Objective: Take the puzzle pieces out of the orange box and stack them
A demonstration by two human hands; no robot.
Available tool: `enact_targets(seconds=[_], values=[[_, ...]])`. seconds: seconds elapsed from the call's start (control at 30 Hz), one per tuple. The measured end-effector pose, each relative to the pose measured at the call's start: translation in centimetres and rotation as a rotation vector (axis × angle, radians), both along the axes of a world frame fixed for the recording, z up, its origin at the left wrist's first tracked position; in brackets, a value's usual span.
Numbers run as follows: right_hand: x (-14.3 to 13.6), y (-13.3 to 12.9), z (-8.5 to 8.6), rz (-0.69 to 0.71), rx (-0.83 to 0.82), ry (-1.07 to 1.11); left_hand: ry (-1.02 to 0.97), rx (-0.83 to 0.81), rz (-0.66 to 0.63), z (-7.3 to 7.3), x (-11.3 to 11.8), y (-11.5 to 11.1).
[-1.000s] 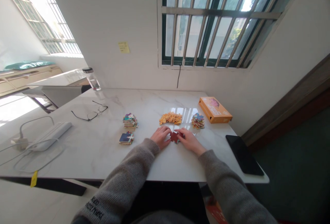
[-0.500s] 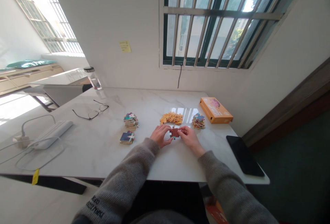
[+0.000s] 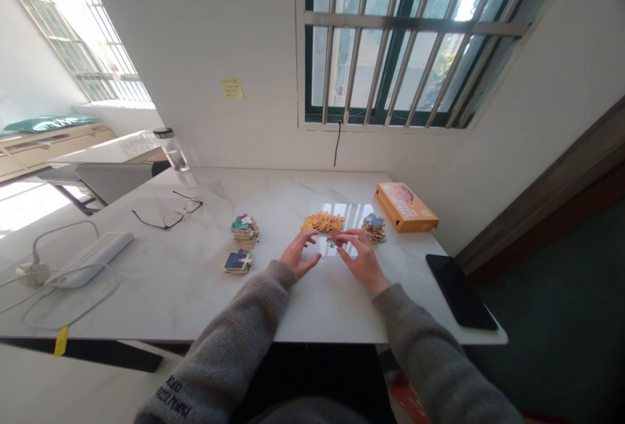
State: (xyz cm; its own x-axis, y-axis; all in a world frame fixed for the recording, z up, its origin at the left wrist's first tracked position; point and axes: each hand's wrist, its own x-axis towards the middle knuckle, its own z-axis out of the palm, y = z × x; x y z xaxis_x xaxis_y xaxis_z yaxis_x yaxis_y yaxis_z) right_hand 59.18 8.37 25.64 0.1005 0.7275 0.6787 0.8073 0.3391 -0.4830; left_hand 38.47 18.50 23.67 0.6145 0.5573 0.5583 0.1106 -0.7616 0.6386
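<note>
My left hand [image 3: 297, 256] is open over the table, thumb and fingers apart and nothing between them. Close beside it, my right hand [image 3: 362, 260] has its fingers on a reddish-brown jigsaw piece [image 3: 334, 236], partly covered by the fingertips. Just beyond the hands lies a loose heap of orange-yellow puzzle pieces [image 3: 322, 221]. A stack of colourful pieces [image 3: 374, 227] stands right of my right hand. Off to the left are a taller stack of pieces [image 3: 245, 230] and a lower stack with a dark blue top piece [image 3: 237, 261].
An orange puzzle box [image 3: 406, 208] lies at the back right, with a black phone [image 3: 459, 290] near the right edge. Eyeglasses [image 3: 173, 218], a clear bottle [image 3: 173, 150] and a white power strip [image 3: 100, 258] with cables occupy the left of the white table [image 3: 195, 307].
My left hand has let go of the reddish-brown piece and its fingers have spread. My right hand has tilted the piece and carried it slightly up and right. The view has shifted a little.
</note>
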Motion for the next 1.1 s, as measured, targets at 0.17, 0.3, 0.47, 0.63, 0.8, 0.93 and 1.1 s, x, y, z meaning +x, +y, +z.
enact_targets(seconds=[0.17, 0.3, 0.47, 0.63, 0.8, 0.93, 1.1], values=[[5.0, 0.9, 0.0, -0.451, 0.111, 0.008, 0.063, 0.038, 0.011, -0.1, 0.0, 0.0], [7.9, 1.2, -0.2, -0.601, 0.084, 0.03, 0.102, 0.075, 0.012, -0.5, 0.0, 0.3], [8.1, 1.7, -0.8, -0.592, 0.047, 0.038, 0.117, 0.091, 0.01, -0.8, 0.0, 0.6], [8.0, 1.9, -1.1, -0.613, -0.002, 0.08, 0.125, 0.089, 0.01, -1.0, 0.0, 0.6], [7.6, 1.5, -0.5, -0.649, 0.056, 0.027, 0.138, 0.093, 0.054, -0.9, 0.0, 0.7], [3.9, 1.2, -0.5, -0.44, 0.159, -0.043, 0.162, 0.08, 0.141, -0.8, 0.2, 1.4], [-1.5, 2.6, -1.6, -0.009, -0.016, -0.183, 0.174, 0.042, 0.256, -1.1, 0.6, 2.7]])
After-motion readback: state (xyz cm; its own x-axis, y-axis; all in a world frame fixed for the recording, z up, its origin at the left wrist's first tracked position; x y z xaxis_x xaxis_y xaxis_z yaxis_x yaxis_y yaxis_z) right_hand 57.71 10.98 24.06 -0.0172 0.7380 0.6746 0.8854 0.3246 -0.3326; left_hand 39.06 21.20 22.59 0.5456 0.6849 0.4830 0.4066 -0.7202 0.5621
